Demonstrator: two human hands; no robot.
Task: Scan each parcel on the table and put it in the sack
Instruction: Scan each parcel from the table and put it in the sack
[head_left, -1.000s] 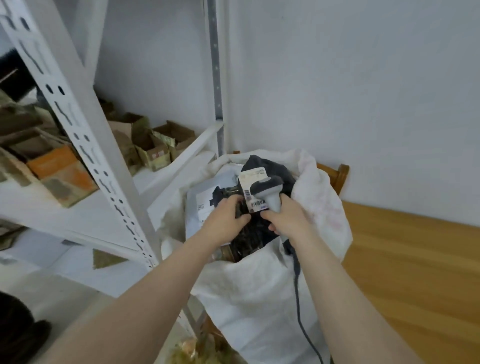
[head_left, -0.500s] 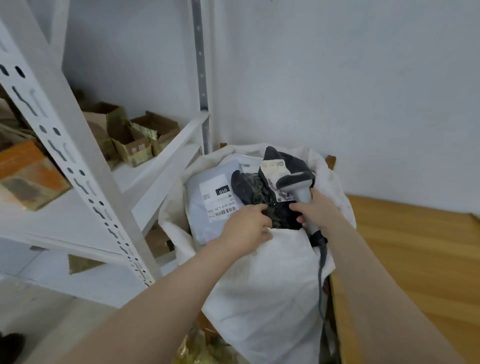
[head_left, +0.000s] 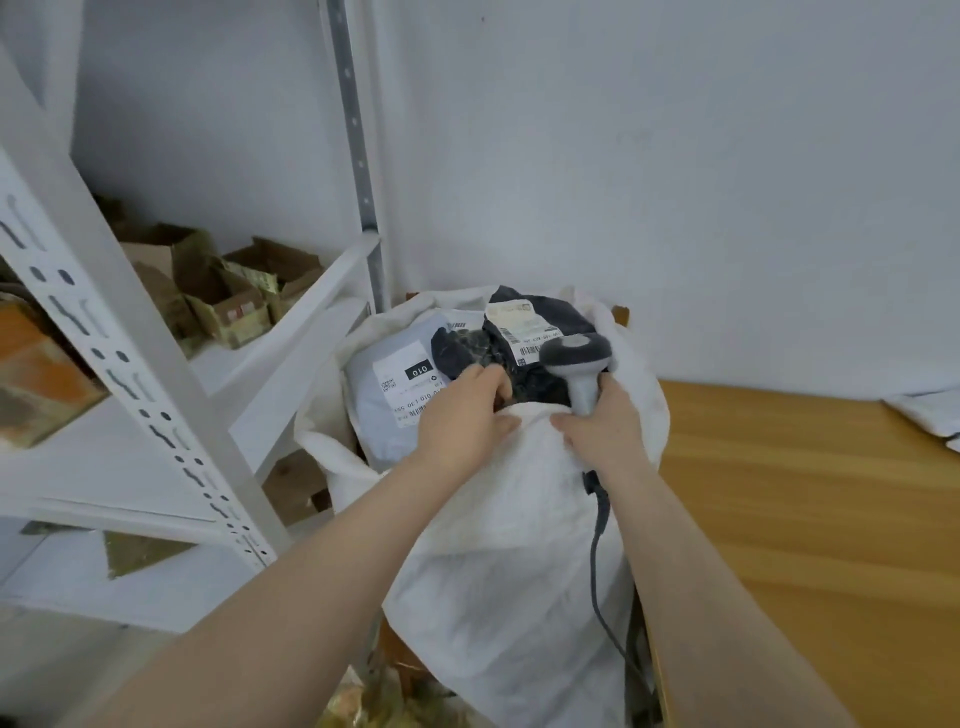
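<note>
Step in hand: the dark parcel (head_left: 540, 322) is judged to be in the course of being settled into the sack (head_left: 493, 545), which stands between the shelf rack (head_left: 156, 395) and the bench (head_left: 779, 519).
Parcel position: it is seen at the sack's mouth with its label up and part of it above the rim, beside a grey parcel (head_left: 379, 384) that is already inside.
Left hand (head_left: 462, 415): the near rim is pinched, with the thumb outside and the bent fingers inside against the dark parcel.
Right hand (head_left: 602, 423): the handle of the scanner (head_left: 576, 358) is gripped, and the rim appears to be caught under the same hand.
Rim: it is best drawn toward the body and held wide, so that room is made in front of the parcel.
Push: force should be applied straight down, since a sideways shove could tip the full-looking sack toward the rack.
Cable (head_left: 596, 561): it hangs down the sack's front and should be kept outside the mouth.
Check: the parcel should be seated below the rim before it is let go, or it may slide out.
Next parcel: a pale flat item (head_left: 924, 415) lies at the bench's far edge, and what it is cannot be told.
</note>
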